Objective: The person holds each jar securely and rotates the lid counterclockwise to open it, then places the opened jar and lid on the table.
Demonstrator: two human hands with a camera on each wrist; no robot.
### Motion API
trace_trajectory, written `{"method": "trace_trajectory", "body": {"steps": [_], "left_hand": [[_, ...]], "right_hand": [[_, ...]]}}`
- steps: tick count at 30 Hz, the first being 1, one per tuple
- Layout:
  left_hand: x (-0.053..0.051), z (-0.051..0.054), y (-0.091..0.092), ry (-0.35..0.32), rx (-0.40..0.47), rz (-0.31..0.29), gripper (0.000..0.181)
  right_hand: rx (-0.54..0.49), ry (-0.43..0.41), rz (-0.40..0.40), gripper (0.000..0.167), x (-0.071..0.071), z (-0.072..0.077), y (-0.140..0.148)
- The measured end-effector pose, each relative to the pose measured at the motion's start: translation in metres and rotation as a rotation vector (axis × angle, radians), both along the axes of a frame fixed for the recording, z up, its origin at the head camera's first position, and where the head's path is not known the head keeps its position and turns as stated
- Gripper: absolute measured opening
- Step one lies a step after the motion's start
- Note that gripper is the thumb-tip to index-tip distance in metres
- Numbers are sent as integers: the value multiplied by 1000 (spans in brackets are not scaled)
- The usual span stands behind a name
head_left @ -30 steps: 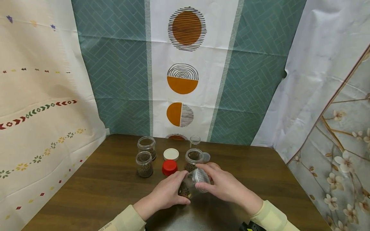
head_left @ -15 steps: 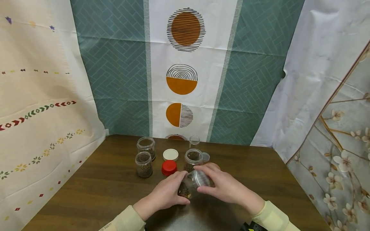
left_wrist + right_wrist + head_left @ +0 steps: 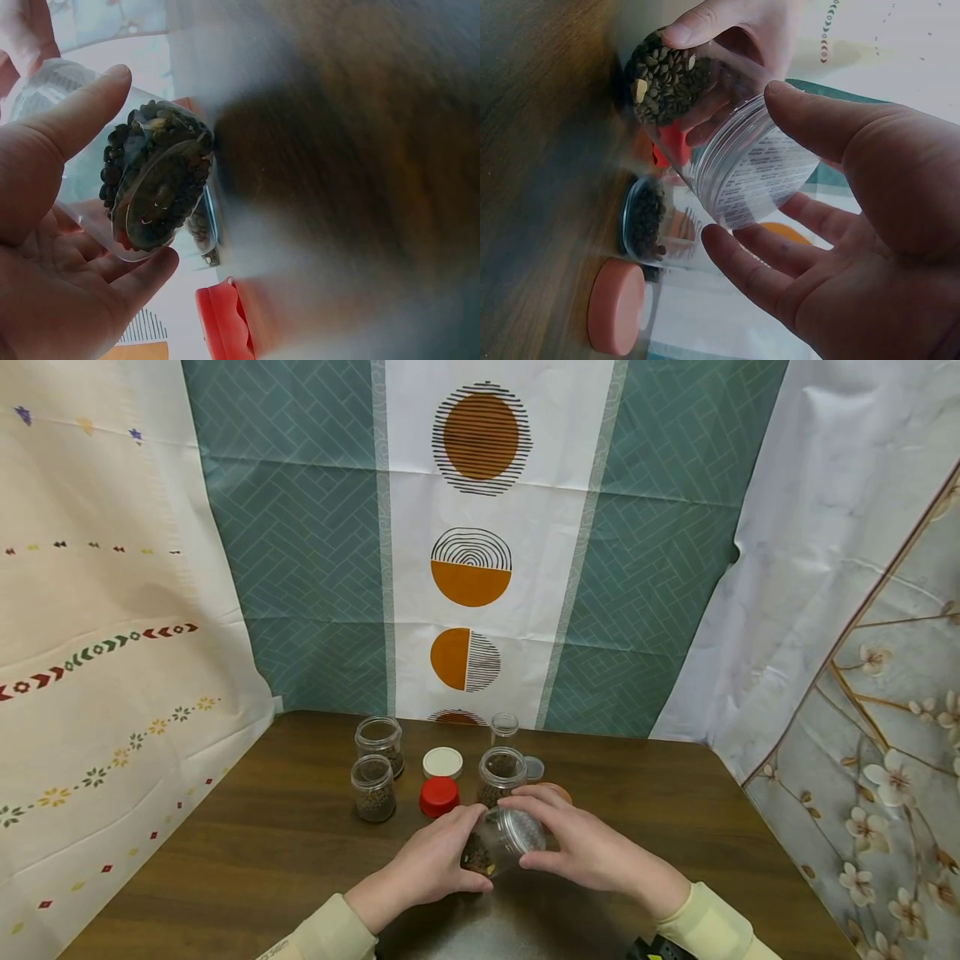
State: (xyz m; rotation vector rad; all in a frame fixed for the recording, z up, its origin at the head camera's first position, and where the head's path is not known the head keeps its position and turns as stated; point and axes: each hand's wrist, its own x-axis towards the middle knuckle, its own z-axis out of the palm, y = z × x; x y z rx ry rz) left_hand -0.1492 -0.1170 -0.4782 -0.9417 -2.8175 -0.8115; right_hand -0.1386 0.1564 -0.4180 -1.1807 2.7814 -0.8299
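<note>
My left hand (image 3: 438, 853) grips a clear jar (image 3: 477, 856) that lies tilted, its base toward me and down by the tabletop. Dark seeds (image 3: 667, 82) with a pale piece among them sit at the base end, also visible in the left wrist view. A clear screw lid (image 3: 761, 176) with fine print covers the jar's mouth. Around its rim, my right hand (image 3: 581, 839) holds the lid between thumb and fingertips, the palm apart from its top. Just beyond the hands stands an uncovered jar (image 3: 502, 768) with dark contents.
Two uncovered jars, a rear one (image 3: 379, 739) and a nearer one (image 3: 372, 802), stand left with dark contents. A red lid (image 3: 439, 796), a white lid (image 3: 442, 762), a grey lid (image 3: 534, 767), a salmon lid (image 3: 615, 307) and a small clear jar (image 3: 505, 728) lie about behind.
My right thumb has slid down and toward the right along the lid, and the fingers have shifted slightly left, as the hand turns. My left hand and the jar stay nearly still.
</note>
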Motion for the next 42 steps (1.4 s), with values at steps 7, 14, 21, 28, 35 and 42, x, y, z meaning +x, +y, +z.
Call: {"method": "trace_trajectory", "body": {"steps": [7,14,21,28,35,42], "left_hand": [[0,0,0,-10,-2,5,94],[0,0,1,-8,-4,8,94],[0,-1,1,-14,-8,9,93],[1,1,0,-13,-3,1,93],[3,3,-1,-14,4,-3,93],[3,2,-1,-1,3,1,94]], "right_hand": [[-18,4,1,74,1,-1,-2],[-7,-34,-117,75,2,2,-7],[12,-70,-183,77,1,4,-10],[12,-58,-164,74,0,3,-9],[2,-25,-92,71,0,1,-5],[-4,-13,-35,71,0,1,-3]]}}
